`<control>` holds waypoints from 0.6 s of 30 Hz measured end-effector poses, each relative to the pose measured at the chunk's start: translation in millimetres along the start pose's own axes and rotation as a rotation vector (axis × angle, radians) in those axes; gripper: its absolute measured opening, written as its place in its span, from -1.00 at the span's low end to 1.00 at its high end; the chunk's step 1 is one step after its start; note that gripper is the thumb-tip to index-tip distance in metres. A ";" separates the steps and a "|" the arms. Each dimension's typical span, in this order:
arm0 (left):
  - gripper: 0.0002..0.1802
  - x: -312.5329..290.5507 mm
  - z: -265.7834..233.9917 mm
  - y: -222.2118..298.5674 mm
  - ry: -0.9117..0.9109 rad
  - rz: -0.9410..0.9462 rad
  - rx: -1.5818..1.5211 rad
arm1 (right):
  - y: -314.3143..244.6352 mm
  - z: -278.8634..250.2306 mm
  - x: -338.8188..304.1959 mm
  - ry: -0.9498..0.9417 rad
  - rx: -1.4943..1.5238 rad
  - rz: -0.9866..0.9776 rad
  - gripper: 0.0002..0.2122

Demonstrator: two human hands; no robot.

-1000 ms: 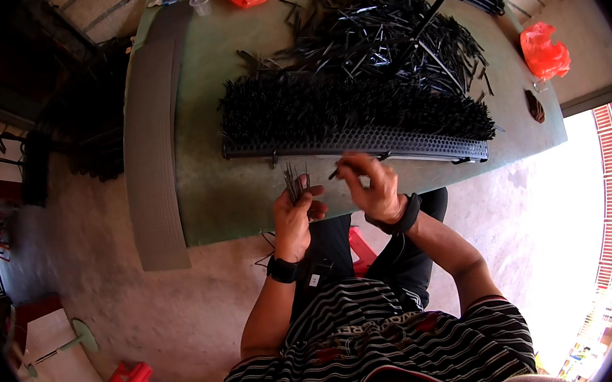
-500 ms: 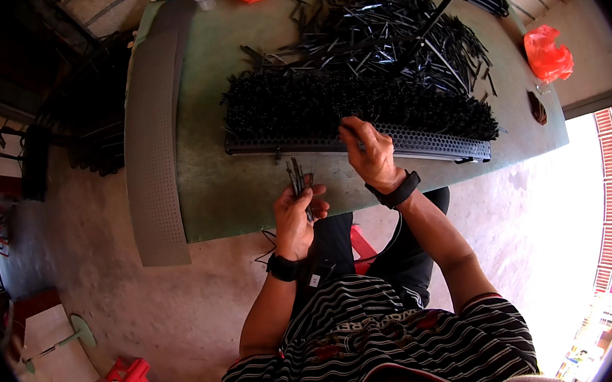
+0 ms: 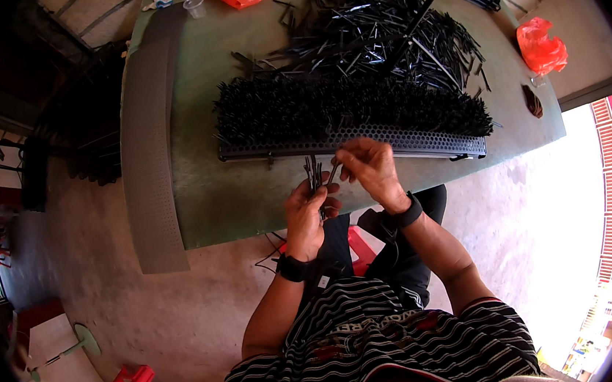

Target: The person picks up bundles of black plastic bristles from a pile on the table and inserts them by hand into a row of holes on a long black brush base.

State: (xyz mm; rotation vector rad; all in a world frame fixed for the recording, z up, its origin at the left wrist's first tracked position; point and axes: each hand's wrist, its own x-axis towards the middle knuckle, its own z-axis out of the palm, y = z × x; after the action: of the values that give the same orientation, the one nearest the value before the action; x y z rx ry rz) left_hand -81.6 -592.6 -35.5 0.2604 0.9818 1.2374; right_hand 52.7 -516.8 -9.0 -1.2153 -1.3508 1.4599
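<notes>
From my end, I had the left hand (image 3: 306, 211) in a narrow grip round a bundle of dark strips (image 3: 314, 174); the right hand (image 3: 373, 173) pinched one strip (image 3: 332, 173) just beside it, near the bristling perforated black panel (image 3: 426, 139) on the surface (image 3: 241, 204).

Only lettering big enough to notice: row of pale, blocky letters (image 3: 370, 325) across chest of black-and-white striped shirt (image 3: 316, 370), bent by folds, so only partly legible. Dark red patches (image 3: 329, 353) near it, can't tell if print or picture. Tiny white label (image 3: 323, 281) down by lap too, any marks way too small to read.
</notes>
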 end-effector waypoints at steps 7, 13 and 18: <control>-0.73 5.0 -9.7 -1.0 0.009 0.019 -0.065 | -15.3 0.6 16.3 0.390 -0.311 -0.594 -0.85; -0.72 4.6 -10.5 -1.2 0.028 0.066 0.021 | 4.6 -1.6 26.9 0.330 -0.478 -0.670 -0.85; -0.72 4.3 -14.6 -1.1 0.004 0.063 0.068 | -8.6 -1.5 31.6 0.269 -0.829 -0.827 -0.88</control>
State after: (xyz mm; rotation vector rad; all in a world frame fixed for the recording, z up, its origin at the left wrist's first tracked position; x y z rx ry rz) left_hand -91.8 -594.0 -46.8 0.3449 1.0270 1.2630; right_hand 46.4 -485.0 -4.6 -1.0341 -1.9971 0.1325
